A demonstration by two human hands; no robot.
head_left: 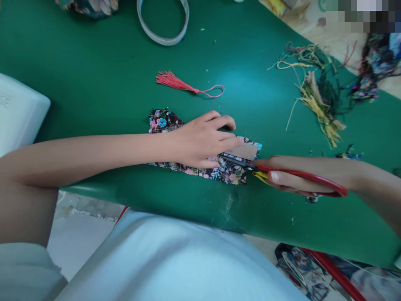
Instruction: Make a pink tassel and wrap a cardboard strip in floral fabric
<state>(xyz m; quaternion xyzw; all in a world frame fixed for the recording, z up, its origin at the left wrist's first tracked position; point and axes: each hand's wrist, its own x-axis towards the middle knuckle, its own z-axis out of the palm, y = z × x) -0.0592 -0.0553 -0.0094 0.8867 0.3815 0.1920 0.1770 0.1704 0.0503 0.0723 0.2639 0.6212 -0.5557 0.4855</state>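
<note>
Black floral-print cloth strip (230, 176): here it lies, on the green tabletop (103, 92) right in front of the person, partly covered by an arm and a hand.
Flat tan card-like piece (247, 151): on the cloth near its right end, one corner under the fingertips.
Left hand (205, 140): palm down, fingers spread and slightly bent, grasping nothing, bearing down on cloth and card-like piece.
Right hand (308, 164): fingers wrapped around the handles of the red-handled scissors with dark metal blades (250, 167), thumb along the near side.
Blades: reaching in from the right, along the near edge of the card-like piece; whether they are parted, I cannot tell.
Step in hand: trimming, by the look of it, with the strip pinned for the scissors.
Next snip: seems to call for a steady press on the left and fingertips clear of those points, which sit very near them.
Red thread tassel (180, 82): beyond the cloth, looped cord towards the right, untouched.
</note>
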